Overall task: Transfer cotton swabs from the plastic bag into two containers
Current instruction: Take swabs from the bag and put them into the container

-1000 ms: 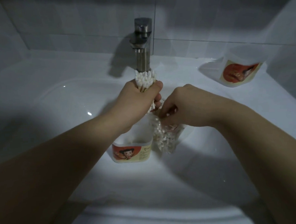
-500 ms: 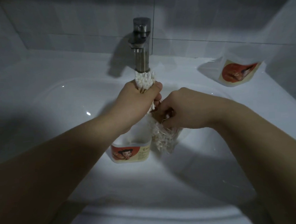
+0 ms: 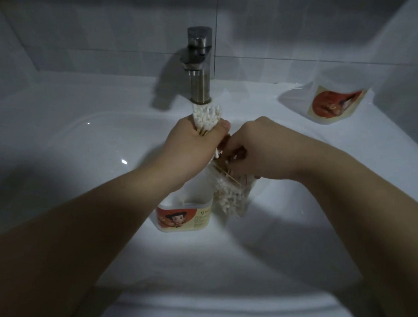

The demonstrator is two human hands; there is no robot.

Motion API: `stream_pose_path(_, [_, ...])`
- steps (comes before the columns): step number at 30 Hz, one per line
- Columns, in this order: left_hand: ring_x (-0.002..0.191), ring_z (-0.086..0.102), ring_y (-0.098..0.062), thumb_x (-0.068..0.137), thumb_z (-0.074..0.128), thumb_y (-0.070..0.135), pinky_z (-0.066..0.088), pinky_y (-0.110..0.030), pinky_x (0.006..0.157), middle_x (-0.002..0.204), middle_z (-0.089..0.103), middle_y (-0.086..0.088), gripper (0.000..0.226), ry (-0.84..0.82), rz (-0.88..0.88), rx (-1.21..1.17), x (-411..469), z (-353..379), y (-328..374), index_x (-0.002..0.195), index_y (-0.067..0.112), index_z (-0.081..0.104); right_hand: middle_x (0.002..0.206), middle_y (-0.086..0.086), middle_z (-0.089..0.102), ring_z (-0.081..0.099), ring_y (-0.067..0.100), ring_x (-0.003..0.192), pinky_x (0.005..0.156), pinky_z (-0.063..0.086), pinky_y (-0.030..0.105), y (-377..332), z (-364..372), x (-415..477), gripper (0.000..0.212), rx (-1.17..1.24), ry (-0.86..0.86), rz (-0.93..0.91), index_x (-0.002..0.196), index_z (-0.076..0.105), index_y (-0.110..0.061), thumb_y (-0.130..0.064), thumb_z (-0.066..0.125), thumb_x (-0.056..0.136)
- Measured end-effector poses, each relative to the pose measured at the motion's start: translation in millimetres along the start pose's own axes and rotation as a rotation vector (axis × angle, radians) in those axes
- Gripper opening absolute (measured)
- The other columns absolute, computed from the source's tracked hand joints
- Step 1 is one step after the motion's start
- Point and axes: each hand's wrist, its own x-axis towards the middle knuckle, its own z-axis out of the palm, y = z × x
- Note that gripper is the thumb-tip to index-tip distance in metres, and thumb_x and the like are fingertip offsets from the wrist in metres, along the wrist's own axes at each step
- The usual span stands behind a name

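1. Sink basin [image 3: 58, 166], white, fills most of the view. Its near rim is cut off at the bottom edge and its left side is lost in shadow.
2. Two bare forearms reach in from the lower corners, cut off by the frame, and cover much of the basin floor.
3. A metal tap [image 3: 199, 69] stands at the middle of the back rim; its foot is hidden behind swab heads.
4. The second container [image 3: 333, 103] sits on the ledge right of the tap, well apart from both hands. Its pale walls fade into the ledge, so only the orange label reads clearly, and whether it is upright or tipped cannot be told.
5. The first container [image 3: 184, 217] stands in the basin under the left wrist, which hides its top and opening.
6. The plastic bag [image 3: 232, 198] hangs just right of that container, blurred, with loose swabs in its lower part. Its mouth is covered by the right hand.
7. The left hand [image 3: 197, 146] is clenched round a bundle of cotton swabs [image 3: 207, 116], thumb across the front.
8. The right hand [image 3: 263, 150] has its fingers curled at the bag's mouth and seems to pinch it; the fingertips are hidden.
9. The bundle's white heads stick up above the fist, in front of the tap.
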Motion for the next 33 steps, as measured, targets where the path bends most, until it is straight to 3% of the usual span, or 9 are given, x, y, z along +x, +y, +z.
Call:
stream_pose_path(3, [0.088,0.074,-0.011,0.097,0.066,0.035,0.058,-0.043,0.092,0.089,0.078,0.006,0.018,0.027,0.002,0.009,1,0,-1,0.094,0.02,0.075,0.071,-0.012,0.065,0.056,0.001,0.059,0.069,0.05,0.025,4,-4,0,0.017,0.036,0.108,0.031,0.101,0.08,-0.024,-0.024,0.067,0.09])
stream_pose_path(6, [0.091,0.074,-0.009,0.098,0.065,0.034,0.058,-0.041,0.094,0.092,0.079,0.005,0.018,0.021,-0.004,-0.008,2,-1,1,0.099,0.019,0.075,0.065,-0.016,0.065,0.064,0.003,0.06,0.07,0.055,0.026,9,-8,-1,0.02,0.15,0.207,0.081,0.099,0.08,-0.024,-0.033,0.065,0.091])
stream_pose_path(9, [0.092,0.075,-0.012,0.099,0.064,0.032,0.057,-0.043,0.095,0.093,0.079,0.004,0.017,0.008,-0.013,-0.023,1,-1,2,0.098,0.019,0.075,0.062,-0.019,0.062,0.064,0.0,0.059,0.068,0.055,0.026,14,-8,-1,0.012,0.202,0.242,0.11,0.095,0.078,-0.029,-0.03,0.067,0.094])
stream_pose_path(13, [0.092,0.074,-0.009,0.099,0.065,0.034,0.057,-0.035,0.091,0.095,0.079,0.006,0.019,0.011,-0.028,-0.02,1,-1,3,0.103,0.019,0.076,0.064,-0.02,0.061,0.059,-0.009,0.06,0.06,0.044,0.017,19,-5,1,0.011,0.278,0.289,0.13,0.092,0.076,-0.031,-0.028,0.066,0.095])
stream_pose_path(20, [0.103,0.074,-0.013,0.102,0.062,0.03,0.055,-0.045,0.102,0.106,0.079,0.002,0.021,-0.063,-0.049,-0.105,1,-4,4,0.114,0.018,0.074,0.066,-0.018,0.064,0.061,-0.005,0.064,0.056,0.038,0.007,22,-4,2,0.011,0.372,0.318,0.143,0.089,0.073,-0.032,-0.028,0.065,0.095])
stream_pose_path(25, [0.099,0.073,-0.02,0.102,0.062,0.023,0.056,-0.042,0.094,0.096,0.077,-0.002,0.013,-0.169,-0.037,-0.109,1,-7,2,0.099,0.018,0.073,0.07,-0.014,0.066,0.062,0.001,0.065,0.063,0.045,0.02,21,0,3,0.01,0.392,0.318,0.137,0.094,0.074,-0.026,-0.027,0.064,0.097])
stream_pose_path(30, [0.09,0.072,-0.014,0.095,0.063,0.005,0.055,-0.033,0.082,0.086,0.075,0.004,0.018,-0.21,0.007,-0.065,2,-9,1,0.094,0.021,0.071,0.076,-0.01,0.071,0.068,0.006,0.062,0.064,0.056,0.027,22,2,4,0.012,0.417,0.334,0.15,0.097,0.074,-0.025,-0.031,0.064,0.098])
stream_pose_path(33, [0.095,0.075,-0.019,0.089,0.07,0.0,0.06,-0.037,0.087,0.096,0.078,-0.005,0.02,-0.224,0.027,-0.046,1,-9,-1,0.1,0.016,0.074,0.073,-0.006,0.074,0.07,0.008,0.058,0.065,0.06,0.032,23,3,4,0.009,0.451,0.331,0.15,0.094,0.075,-0.025,-0.029,0.067,0.096])
